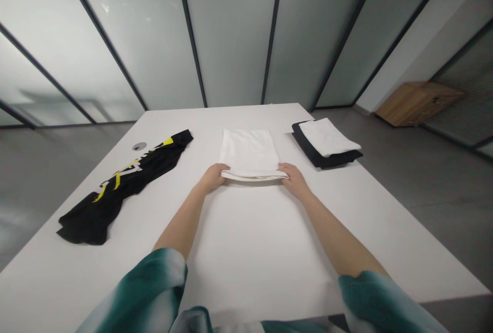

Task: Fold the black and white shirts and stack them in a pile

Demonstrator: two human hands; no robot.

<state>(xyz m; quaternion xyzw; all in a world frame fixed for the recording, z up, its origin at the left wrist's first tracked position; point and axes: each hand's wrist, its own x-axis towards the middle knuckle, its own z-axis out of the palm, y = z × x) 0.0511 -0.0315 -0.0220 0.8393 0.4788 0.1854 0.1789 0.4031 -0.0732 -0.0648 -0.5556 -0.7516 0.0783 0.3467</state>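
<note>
1. My left hand [213, 178] is at the near left corner of a folded white cloth [250, 150]; its fingers are closed on that corner.
2. My right hand [295, 179] is at the near right corner of the same cloth, fingers likewise clamped on the edge. Exact thumb placement on either side: I cannot tell.
3. The folded white cloth lies flat on the white table [262, 256], ahead of me and between my hands. Layered folds show along its near edge.
4. To my right, near the table's edge, a second white cloth [327, 136] lies folded on top of a black cloth [314, 155], which projects beyond it on the near side.
5. To my left, well apart from my hand, a black garment [134, 181] with yellow and white print lies in a long, narrow, slanting strip.
6. A grey disc [139, 146] sits on the table just beside that garment, near its far end.
</note>
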